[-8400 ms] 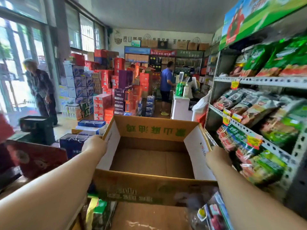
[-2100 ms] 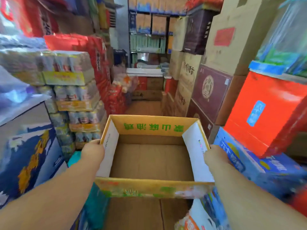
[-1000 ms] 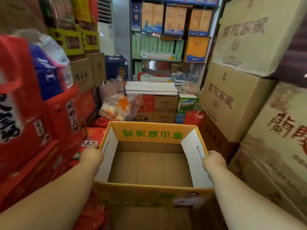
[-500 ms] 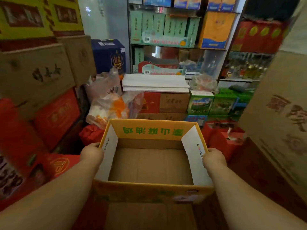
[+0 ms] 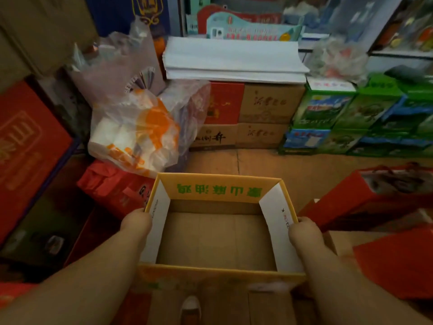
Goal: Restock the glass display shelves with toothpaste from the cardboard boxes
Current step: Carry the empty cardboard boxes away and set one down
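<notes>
I carry an open yellow cardboard box with green lettering on its far wall; its brown bottom is bare. My left hand grips the box's left wall, fingers hidden outside it. My right hand grips the right wall the same way. The box hangs low above the tan floor. No toothpaste is visible in it.
Stacked brown and red cartons topped by white sheets stand ahead. A plastic bag of white and orange goods sits left. Green and blue boxes are at right, red boxes near right. Bare floor lies ahead.
I have walked from the shop aisle into a storage corner. The view has tilted down and the box has come lower toward the floor. Both hands keep their grip.
</notes>
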